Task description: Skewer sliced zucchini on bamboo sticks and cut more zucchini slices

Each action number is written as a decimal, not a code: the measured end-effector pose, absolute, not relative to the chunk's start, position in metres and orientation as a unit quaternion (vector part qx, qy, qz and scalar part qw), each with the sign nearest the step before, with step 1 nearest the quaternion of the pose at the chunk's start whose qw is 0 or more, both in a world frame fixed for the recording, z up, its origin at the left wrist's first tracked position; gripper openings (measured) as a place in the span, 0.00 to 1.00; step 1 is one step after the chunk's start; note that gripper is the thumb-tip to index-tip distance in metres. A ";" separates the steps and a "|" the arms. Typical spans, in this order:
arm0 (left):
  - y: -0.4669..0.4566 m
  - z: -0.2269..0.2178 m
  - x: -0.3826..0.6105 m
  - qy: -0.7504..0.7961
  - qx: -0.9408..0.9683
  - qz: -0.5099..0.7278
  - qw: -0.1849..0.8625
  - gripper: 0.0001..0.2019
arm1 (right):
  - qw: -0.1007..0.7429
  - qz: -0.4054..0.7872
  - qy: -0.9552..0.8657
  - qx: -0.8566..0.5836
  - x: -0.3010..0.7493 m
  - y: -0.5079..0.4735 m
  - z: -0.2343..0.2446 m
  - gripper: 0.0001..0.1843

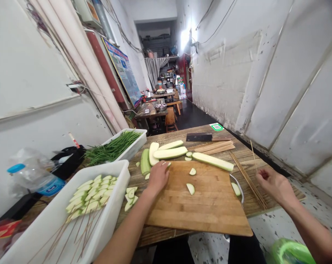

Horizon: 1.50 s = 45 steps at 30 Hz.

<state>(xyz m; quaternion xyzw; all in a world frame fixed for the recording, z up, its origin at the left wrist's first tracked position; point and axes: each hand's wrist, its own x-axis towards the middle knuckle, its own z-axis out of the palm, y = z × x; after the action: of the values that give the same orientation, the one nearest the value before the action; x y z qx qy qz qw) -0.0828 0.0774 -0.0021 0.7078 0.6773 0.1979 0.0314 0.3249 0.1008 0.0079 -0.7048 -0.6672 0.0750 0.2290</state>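
Observation:
My left hand (158, 176) is at the upper left corner of the wooden cutting board (179, 209), its fingers curled around a pale zucchini slice (169, 164) that shows only partly. My right hand (273, 182), off the board's right side, pinches a thin bamboo skewer (253, 152) that points upward. Two cut zucchini pieces lie on the board, one a half-round (190, 189). Behind the board are long peeled zucchini halves (170, 152) and a green-skinned piece (145, 162). Loose slices (131, 198) lie between the board and a white tray (121, 183).
The white tray holds skewered zucchini slices (91, 192). Behind it, another white bin (140, 141) holds green stalks (115, 146). A cleaver (199, 137) lies at the table's back, near bundled skewers (212, 147). More skewers (248, 179) lie at right. A bottle (47, 183) stands left.

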 end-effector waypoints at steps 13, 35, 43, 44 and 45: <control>0.116 -0.002 -0.105 0.702 0.680 0.188 0.101 0.10 | 0.396 0.240 -0.712 -0.528 0.240 0.003 -0.011 0.13; -0.014 0.034 -0.003 0.426 0.360 0.542 0.629 0.16 | 0.391 0.488 -0.663 -0.411 0.189 -0.066 -0.018 0.19; -0.013 0.032 -0.015 0.444 0.283 0.572 0.629 0.23 | 0.386 0.374 -0.738 -0.408 0.190 -0.074 -0.013 0.15; -0.012 0.031 -0.016 0.444 0.275 0.574 0.631 0.20 | 0.382 0.375 -0.744 -0.401 0.190 -0.074 -0.012 0.15; -0.012 0.031 -0.017 0.442 0.266 0.574 0.636 0.17 | 0.382 0.374 -0.746 -0.397 0.189 -0.074 -0.011 0.15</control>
<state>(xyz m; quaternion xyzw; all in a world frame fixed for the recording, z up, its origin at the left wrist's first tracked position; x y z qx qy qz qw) -0.0170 -0.0116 0.0306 0.2660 0.4416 0.5741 0.6362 0.1888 -0.0740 -0.0107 -0.3974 -0.7456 0.3742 0.3822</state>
